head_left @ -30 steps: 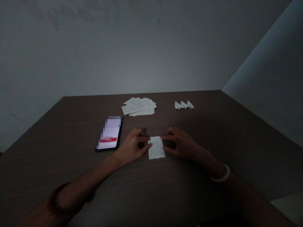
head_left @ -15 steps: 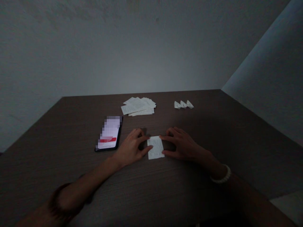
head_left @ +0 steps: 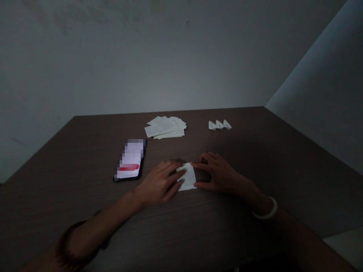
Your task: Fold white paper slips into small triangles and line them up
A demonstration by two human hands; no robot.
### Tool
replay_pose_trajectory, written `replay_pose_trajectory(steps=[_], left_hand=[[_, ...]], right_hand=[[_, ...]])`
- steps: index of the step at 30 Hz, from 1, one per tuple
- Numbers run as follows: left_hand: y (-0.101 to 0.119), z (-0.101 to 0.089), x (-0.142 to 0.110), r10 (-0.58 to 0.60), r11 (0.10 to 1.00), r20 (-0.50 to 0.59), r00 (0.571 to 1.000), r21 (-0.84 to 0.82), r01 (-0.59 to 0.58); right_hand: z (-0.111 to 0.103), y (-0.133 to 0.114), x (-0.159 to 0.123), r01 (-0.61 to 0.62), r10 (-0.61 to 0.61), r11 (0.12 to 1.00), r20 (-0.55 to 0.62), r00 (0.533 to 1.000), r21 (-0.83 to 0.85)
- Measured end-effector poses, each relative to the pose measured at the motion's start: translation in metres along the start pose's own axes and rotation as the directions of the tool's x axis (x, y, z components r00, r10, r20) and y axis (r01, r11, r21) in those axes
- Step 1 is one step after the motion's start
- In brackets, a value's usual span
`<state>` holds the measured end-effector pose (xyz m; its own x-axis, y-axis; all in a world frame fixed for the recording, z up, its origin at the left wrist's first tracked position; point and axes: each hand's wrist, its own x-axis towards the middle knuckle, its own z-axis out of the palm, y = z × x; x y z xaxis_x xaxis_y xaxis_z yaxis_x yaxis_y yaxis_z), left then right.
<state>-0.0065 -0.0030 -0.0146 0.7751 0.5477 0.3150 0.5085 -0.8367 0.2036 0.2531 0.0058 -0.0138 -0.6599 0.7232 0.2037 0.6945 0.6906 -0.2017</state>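
A small printed paper slip (head_left: pixel 189 177) lies flat on the dark wooden table (head_left: pixel 255 158) between my hands. My left hand (head_left: pixel 161 181) rests on its left part with fingers stretched flat over the paper. My right hand (head_left: pixel 217 172) presses the slip's right edge with spread fingertips; a white bead bracelet (head_left: pixel 266 211) circles that wrist. Neither hand grips anything.
A phone (head_left: pixel 131 164) with a lit screen lies left of my left hand. A fanned stack of paper slips (head_left: pixel 166 127) sits farther back. Three small folded paper shapes (head_left: pixel 220 125) stand in a row at the back right. Walls close the table's far sides.
My left hand has slid rightward and flattened, now covering the slip's left part instead of pinching its edge. My right hand has stayed in place.
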Motion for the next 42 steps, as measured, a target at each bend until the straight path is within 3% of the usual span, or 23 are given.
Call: replay_pose_trajectory(steps=[3, 7, 21, 32, 42], left_hand=[[0.005, -0.001, 0.0, 0.112, 0.994, 0.132, 0.985, -0.027, -0.11], [0.006, -0.002, 0.003, 0.116, 0.992, 0.202, 0.972, -0.076, -0.103], [0.002, -0.001, 0.0, 0.049, 0.996, 0.147, 0.988, -0.076, -0.038], [0.0, 0.0, 0.002, -0.004, 0.988, 0.108, 0.994, -0.156, 0.021], [0.003, -0.002, 0.003, -0.062, 0.977, 0.124, 0.99, -0.195, 0.085]], right_hand=[[-0.001, 0.0, 0.001, -0.001, 0.001, 1.0, 0.007, 1.0, 0.005], [-0.003, -0.002, 0.001, -0.006, 0.006, 1.0, 0.009, 1.0, 0.019], [-0.002, 0.0, -0.001, -0.013, 0.013, 1.0, 0.017, 1.0, 0.027], [-0.001, -0.001, -0.003, 0.083, -0.08, 0.992, -0.035, 0.996, 0.095], [-0.018, -0.022, -0.01, 0.186, -0.196, 0.973, 0.067, 0.978, 0.138]])
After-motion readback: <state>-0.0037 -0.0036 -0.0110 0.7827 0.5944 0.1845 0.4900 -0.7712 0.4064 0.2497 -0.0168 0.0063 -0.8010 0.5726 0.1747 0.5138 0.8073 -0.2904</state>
